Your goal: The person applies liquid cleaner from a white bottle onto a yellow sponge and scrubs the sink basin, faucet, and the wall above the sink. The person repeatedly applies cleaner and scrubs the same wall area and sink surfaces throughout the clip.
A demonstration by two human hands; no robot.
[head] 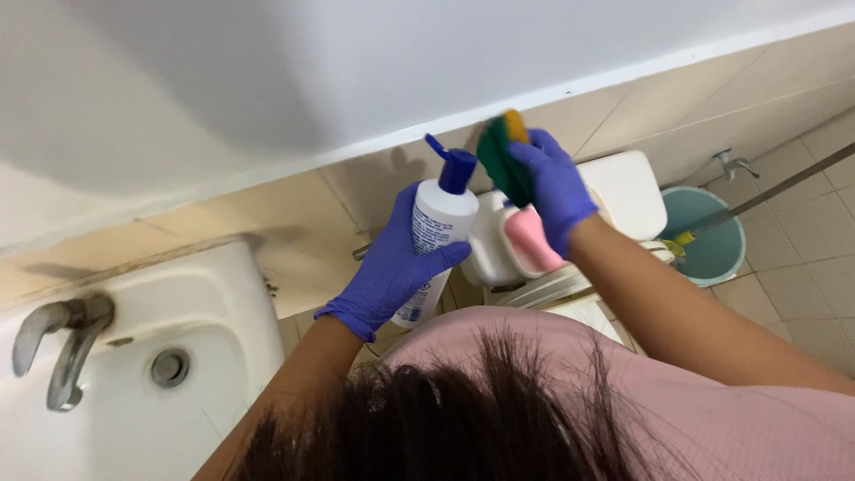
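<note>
My left hand [392, 272], in a blue glove, grips a white pump bottle [438, 223] with a blue pump top, held upright in front of the wall. My right hand [554, 187], also gloved in blue, holds a green and yellow sponge [500, 151] just to the right of the pump's spout. The sponge is blurred. Both hands are raised above the white toilet tank [628, 191].
A white sink [134, 356] with a metal tap [62, 343] and drain is at the lower left. A pink container [530, 240] and a white bottle stand on the toilet tank. A teal bucket [712, 236] and a wall tap [735, 165] are at the right, on beige tiles.
</note>
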